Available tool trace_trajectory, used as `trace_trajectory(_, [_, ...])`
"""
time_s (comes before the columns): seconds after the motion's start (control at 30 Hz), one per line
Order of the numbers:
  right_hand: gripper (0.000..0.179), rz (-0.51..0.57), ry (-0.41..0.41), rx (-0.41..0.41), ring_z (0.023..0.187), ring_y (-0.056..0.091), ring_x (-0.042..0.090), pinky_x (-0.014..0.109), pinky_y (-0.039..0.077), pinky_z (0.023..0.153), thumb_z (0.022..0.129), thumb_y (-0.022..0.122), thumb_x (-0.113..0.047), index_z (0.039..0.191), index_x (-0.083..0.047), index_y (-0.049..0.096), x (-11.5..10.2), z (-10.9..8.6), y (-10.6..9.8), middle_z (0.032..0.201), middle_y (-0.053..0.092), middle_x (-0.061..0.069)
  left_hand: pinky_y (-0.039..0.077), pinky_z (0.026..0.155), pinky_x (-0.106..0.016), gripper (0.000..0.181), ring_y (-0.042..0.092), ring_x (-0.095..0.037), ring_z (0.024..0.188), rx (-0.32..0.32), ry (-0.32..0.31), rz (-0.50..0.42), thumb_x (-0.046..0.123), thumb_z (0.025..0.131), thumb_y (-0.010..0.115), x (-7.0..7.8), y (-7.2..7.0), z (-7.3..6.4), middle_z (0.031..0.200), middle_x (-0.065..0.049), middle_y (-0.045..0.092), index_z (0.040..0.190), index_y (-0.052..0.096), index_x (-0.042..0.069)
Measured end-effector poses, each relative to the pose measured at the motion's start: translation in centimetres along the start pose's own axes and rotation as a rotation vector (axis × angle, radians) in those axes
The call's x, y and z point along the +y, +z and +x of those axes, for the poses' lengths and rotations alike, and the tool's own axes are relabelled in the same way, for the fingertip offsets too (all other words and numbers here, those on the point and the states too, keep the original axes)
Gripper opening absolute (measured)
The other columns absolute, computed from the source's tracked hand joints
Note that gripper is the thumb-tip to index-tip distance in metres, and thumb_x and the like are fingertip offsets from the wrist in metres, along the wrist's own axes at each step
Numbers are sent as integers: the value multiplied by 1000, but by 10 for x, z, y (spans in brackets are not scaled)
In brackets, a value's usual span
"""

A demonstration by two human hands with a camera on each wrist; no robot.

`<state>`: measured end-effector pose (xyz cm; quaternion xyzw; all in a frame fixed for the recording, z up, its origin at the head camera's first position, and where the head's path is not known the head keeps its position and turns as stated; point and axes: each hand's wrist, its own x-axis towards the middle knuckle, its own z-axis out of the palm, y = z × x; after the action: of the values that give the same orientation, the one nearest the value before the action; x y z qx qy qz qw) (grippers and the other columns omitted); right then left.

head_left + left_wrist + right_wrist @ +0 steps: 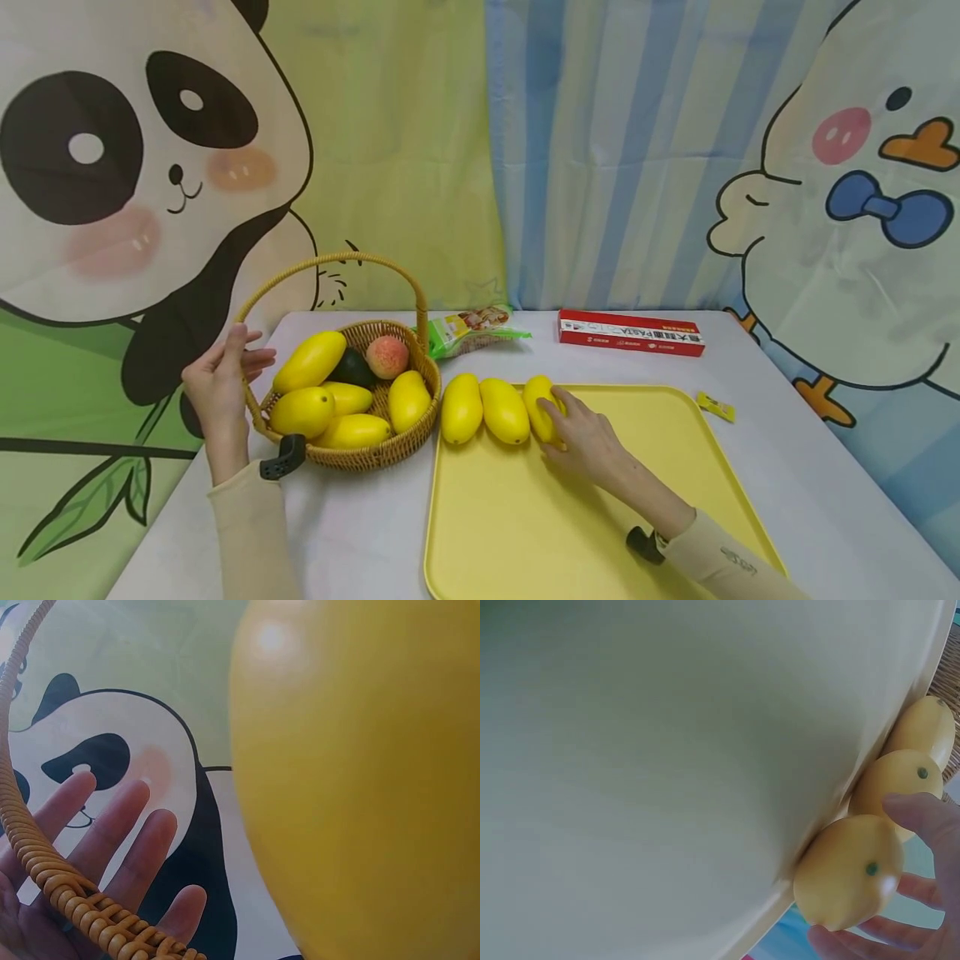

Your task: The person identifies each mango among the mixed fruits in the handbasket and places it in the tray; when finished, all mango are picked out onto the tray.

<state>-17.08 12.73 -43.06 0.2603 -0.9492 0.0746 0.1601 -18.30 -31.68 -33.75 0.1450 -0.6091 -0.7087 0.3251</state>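
Three yellow mangoes lie side by side along the far edge of the yellow tray (540, 517): a left one (462, 408), a middle one (505, 412) and a right one (539, 393). My right hand (588, 437) holds the right mango (847, 870), its fingers around one side and the thumb toward the middle mango (892, 784). At the left, a wicker basket (382, 454) contains several mangoes, a peach (387, 357) and a dark green fruit (351, 368). My left hand (221, 383) is at the basket handle (37, 859), fingers extended behind it.
Behind the basket lies a green food packet (472, 329). A long red pasta box (630, 333) lies at the back, and a small yellow sachet (716, 407) sits right of the tray. Cartoon-printed curtains (600, 158) hang behind the white table.
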Motion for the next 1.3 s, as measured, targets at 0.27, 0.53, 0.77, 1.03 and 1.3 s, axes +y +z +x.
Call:
trace_trajectory(0.27, [55,-28,-63,75,104,61,36,40,57,63,74,81,-23,122,-7,59,-3,6,-6,130,52,22,52,64,-18,43,68,-11,57,3,-13,-5,44,82,72,2,0,1,65,1,71,95,76,3])
trace_trajectory(0.53, [47,51,-60,30,113,57,35,45,57,74,79,77,-19,121,-8,61,-22,16,-14,131,53,19,52,63,-18,42,68,-11,57,2,-12,-8,43,82,73,2,1,0,65,1,71,94,76,3])
trace_trajectory(0.77, [45,31,-137,24,112,59,33,39,57,70,80,75,-22,121,-8,61,-37,27,-15,130,55,18,51,62,-17,42,68,-10,57,-1,0,-6,43,82,72,2,2,0,65,1,71,95,76,3])
trace_trajectory(1.03, [44,16,-230,50,116,57,31,40,57,75,82,73,-21,123,-8,61,-64,49,-22,129,56,17,52,63,-18,42,68,-11,57,2,2,-2,43,82,72,1,0,0,65,1,71,95,75,3])
trace_trajectory(1.3, [46,-19,-288,11,120,54,28,38,56,79,86,69,-27,127,-10,58,-97,76,-24,132,53,15,52,62,-18,43,68,-11,57,6,-4,-5,43,82,73,0,0,0,66,0,72,94,75,2])
